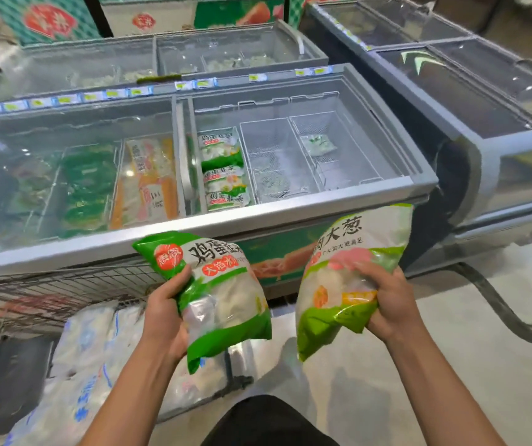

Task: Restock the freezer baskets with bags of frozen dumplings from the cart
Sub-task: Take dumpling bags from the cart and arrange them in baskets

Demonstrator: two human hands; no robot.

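My left hand (165,313) grips a green and white dumpling bag (222,297) by its left side, in front of the chest freezer (290,217). My right hand (386,304) holds a second, similar bag (351,252) tilted to the right. The freezer's right half is open. Its left wire basket holds three matching bags (224,170) stacked in a row. The middle basket (271,162) shows a bare mesh bottom. In the right basket (325,143) lies one small pale bag (317,144). The wire cart (49,288) stands at lower left.
White sacks with blue print (87,355) lie in the cart. The freezer's left half is under a glass lid (71,175), with green and orange packs beneath. More closed freezers stand behind and at the right (483,91). Pale floor lies at lower right.
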